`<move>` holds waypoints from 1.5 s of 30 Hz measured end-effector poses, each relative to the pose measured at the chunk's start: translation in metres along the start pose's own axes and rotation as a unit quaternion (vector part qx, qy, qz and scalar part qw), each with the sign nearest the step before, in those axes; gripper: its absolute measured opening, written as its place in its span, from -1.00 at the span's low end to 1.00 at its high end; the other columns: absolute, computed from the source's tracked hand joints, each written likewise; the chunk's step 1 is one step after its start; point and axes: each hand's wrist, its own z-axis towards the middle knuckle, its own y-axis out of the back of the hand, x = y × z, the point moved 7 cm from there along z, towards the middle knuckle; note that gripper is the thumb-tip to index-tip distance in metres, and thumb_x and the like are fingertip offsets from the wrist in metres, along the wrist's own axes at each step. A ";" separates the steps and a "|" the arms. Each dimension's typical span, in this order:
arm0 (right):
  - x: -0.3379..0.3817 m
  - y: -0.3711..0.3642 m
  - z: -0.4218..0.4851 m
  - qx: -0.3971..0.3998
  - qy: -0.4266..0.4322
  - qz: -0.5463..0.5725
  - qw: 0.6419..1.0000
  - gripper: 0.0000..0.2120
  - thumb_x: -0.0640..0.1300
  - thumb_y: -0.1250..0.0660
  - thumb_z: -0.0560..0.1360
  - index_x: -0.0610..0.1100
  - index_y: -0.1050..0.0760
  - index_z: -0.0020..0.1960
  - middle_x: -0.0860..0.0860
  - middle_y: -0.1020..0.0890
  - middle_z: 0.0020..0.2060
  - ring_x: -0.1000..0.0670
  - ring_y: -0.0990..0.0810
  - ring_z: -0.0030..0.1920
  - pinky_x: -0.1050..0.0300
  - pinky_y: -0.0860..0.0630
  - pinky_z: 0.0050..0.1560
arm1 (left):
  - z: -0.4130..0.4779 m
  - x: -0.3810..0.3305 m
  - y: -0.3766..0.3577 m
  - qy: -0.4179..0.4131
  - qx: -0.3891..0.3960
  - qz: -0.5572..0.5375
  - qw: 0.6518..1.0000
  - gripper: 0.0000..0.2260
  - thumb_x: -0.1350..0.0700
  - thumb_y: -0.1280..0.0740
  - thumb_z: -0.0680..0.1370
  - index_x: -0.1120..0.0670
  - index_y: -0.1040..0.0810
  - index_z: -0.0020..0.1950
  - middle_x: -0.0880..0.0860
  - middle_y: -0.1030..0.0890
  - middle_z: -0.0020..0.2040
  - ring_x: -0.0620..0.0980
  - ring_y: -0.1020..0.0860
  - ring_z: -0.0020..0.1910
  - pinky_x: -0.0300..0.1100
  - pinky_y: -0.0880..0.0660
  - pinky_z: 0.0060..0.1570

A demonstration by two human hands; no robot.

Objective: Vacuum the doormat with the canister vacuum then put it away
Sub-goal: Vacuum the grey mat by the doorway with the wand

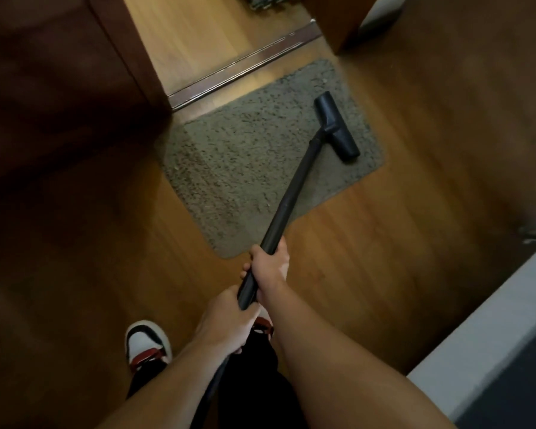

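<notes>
A grey speckled doormat (254,162) lies on the wooden floor in front of a doorway. The vacuum's black floor head (336,126) rests on the mat's right part. Its black wand (287,205) slants down from the head to my hands. My right hand (268,267) grips the wand higher up, and my left hand (226,320) grips its lower end, where the hose starts. The canister itself is out of view.
A metal door threshold (242,65) runs behind the mat. A dark wooden door or cabinet (59,72) stands at the left. A white and grey edge (489,342) fills the lower right. My shoe (146,342) stands on the floor below the mat.
</notes>
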 end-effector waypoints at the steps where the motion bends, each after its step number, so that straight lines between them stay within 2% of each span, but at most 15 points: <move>1: 0.004 0.010 0.005 -0.010 0.000 0.003 1.000 -0.36 -0.25 -0.29 0.58 0.13 -0.18 0.56 -0.10 -0.55 -0.11 0.01 -0.50 -0.48 0.10 -0.55 -0.41 | 0.004 -0.008 -0.007 0.000 0.007 0.007 1.000 -0.87 -0.06 -0.31 0.59 -0.02 -0.54 -0.02 0.07 -0.57 -0.32 0.07 -0.51 -0.43 -0.09 -0.52 -0.42; 9: 0.010 0.044 0.015 -0.027 -0.004 -0.002 1.000 -0.40 -0.26 -0.29 0.57 0.08 -0.21 0.53 -0.09 -0.53 -0.15 0.01 -0.50 -0.50 0.11 -0.54 -0.42 | 0.005 -0.022 -0.034 0.017 0.005 0.001 1.000 -0.85 -0.08 -0.32 0.57 -0.01 -0.53 -0.03 0.04 -0.56 -0.33 -0.01 -0.49 -0.52 -0.21 -0.48 -0.49; 12: 0.003 0.036 0.009 -0.021 -0.007 0.000 1.000 -0.36 -0.25 -0.29 0.58 0.12 -0.17 0.55 -0.11 -0.55 -0.10 0.00 -0.51 -0.49 0.09 -0.55 -0.40 | 0.003 -0.013 -0.030 0.032 0.013 -0.007 0.999 -0.86 -0.04 -0.32 0.58 0.02 -0.52 -0.03 0.07 -0.57 -0.28 0.01 -0.50 -0.48 -0.18 -0.51 -0.46; 16: -0.017 0.018 -0.012 -0.010 -0.019 -0.001 1.000 -0.32 -0.25 -0.28 0.59 0.17 -0.11 0.58 -0.13 -0.57 -0.08 -0.01 -0.51 -0.46 0.09 -0.55 -0.39 | -0.012 0.013 -0.015 0.046 0.017 -0.006 0.999 -0.84 -0.08 -0.31 0.57 0.00 -0.53 -0.01 0.12 -0.62 -0.20 0.02 -0.53 -0.47 -0.14 -0.55 -0.44; 20: -0.042 -0.012 -0.040 -0.003 -0.011 -0.020 1.000 -0.31 -0.26 -0.28 0.58 0.15 -0.11 0.58 -0.12 -0.55 -0.17 0.00 -0.51 -0.49 0.09 -0.56 -0.40 | -0.037 0.047 0.008 0.044 0.009 -0.027 0.999 -0.83 -0.10 -0.31 0.58 -0.02 -0.53 -0.01 0.08 -0.61 -0.30 -0.02 -0.52 -0.50 -0.19 -0.50 -0.47; 22: -0.056 -0.028 -0.055 0.005 -0.008 -0.032 0.999 -0.32 -0.25 -0.28 0.58 0.14 -0.11 0.58 -0.14 -0.57 -0.11 0.00 -0.52 -0.49 0.10 -0.56 -0.41 | -0.051 0.065 0.022 0.032 -0.011 -0.030 0.999 -0.85 -0.08 -0.31 0.59 -0.02 -0.55 -0.02 0.02 -0.61 -0.30 -0.05 -0.54 -0.43 -0.22 -0.46 -0.42; 26: -0.077 -0.061 -0.085 0.029 -0.015 -0.041 0.999 -0.31 -0.24 -0.29 0.58 0.14 -0.10 0.59 -0.24 -0.57 0.18 0.04 -0.52 -0.50 0.15 -0.53 -0.43 | -0.076 0.096 0.050 0.022 -0.039 -0.017 0.999 -0.90 -0.04 -0.33 0.56 -0.04 -0.58 -0.04 0.00 -0.64 -0.23 -0.03 -0.59 -0.27 -0.20 -0.47 -0.27; 29: -0.080 -0.077 -0.106 0.040 -0.015 -0.042 0.998 -0.32 -0.25 -0.28 0.59 0.13 -0.11 0.59 -0.21 -0.58 0.10 0.03 -0.52 -0.49 0.16 -0.52 -0.45 | -0.096 0.103 0.064 0.017 -0.046 -0.027 0.998 -0.94 0.02 -0.32 0.57 -0.04 -0.57 -0.04 0.01 -0.64 -0.28 -0.05 -0.58 -0.40 -0.26 -0.44 -0.38; 33: -0.065 -0.077 -0.110 0.036 -0.024 -0.050 0.998 -0.29 -0.25 -0.27 0.59 0.16 -0.07 0.60 -0.19 -0.59 0.09 0.03 -0.51 -0.49 0.16 -0.52 -0.47 | -0.096 0.092 0.067 0.022 -0.043 -0.026 0.998 -0.94 0.04 -0.31 0.57 -0.02 -0.56 -0.01 0.04 -0.65 -0.27 -0.05 -0.58 -0.41 -0.25 -0.44 -0.40; 37: -0.033 -0.068 -0.079 0.035 -0.022 -0.063 0.997 -0.29 -0.24 -0.28 0.59 0.14 -0.06 0.61 -0.13 -0.58 -0.01 0.04 -0.51 -0.51 0.17 -0.51 -0.48 | -0.067 0.061 0.058 0.019 -0.051 -0.046 0.997 -0.91 0.02 -0.31 0.57 0.01 -0.55 -0.05 -0.01 -0.58 -0.38 -0.08 -0.51 -0.49 -0.25 -0.39 -0.42; 42: 0.012 -0.052 -0.030 0.034 -0.006 -0.058 0.998 -0.34 -0.24 -0.28 0.58 0.12 -0.13 0.58 -0.10 -0.55 -0.12 0.05 -0.51 -0.53 0.16 -0.51 -0.47 | -0.023 0.013 0.047 0.015 -0.058 -0.040 0.997 -0.89 -0.05 -0.33 0.55 -0.04 -0.55 -0.06 0.00 -0.61 -0.30 -0.02 -0.55 -0.37 -0.19 -0.43 -0.34; 45: 0.037 -0.043 -0.009 0.034 -0.003 -0.058 0.998 -0.34 -0.23 -0.27 0.57 0.16 -0.14 0.56 -0.12 -0.55 -0.08 0.05 -0.51 -0.54 0.14 -0.52 -0.45 | -0.004 -0.015 0.043 0.018 -0.042 -0.026 0.999 -0.87 -0.06 -0.33 0.55 -0.02 -0.54 -0.09 0.01 -0.56 -0.38 -0.03 -0.51 -0.47 -0.20 -0.42 -0.39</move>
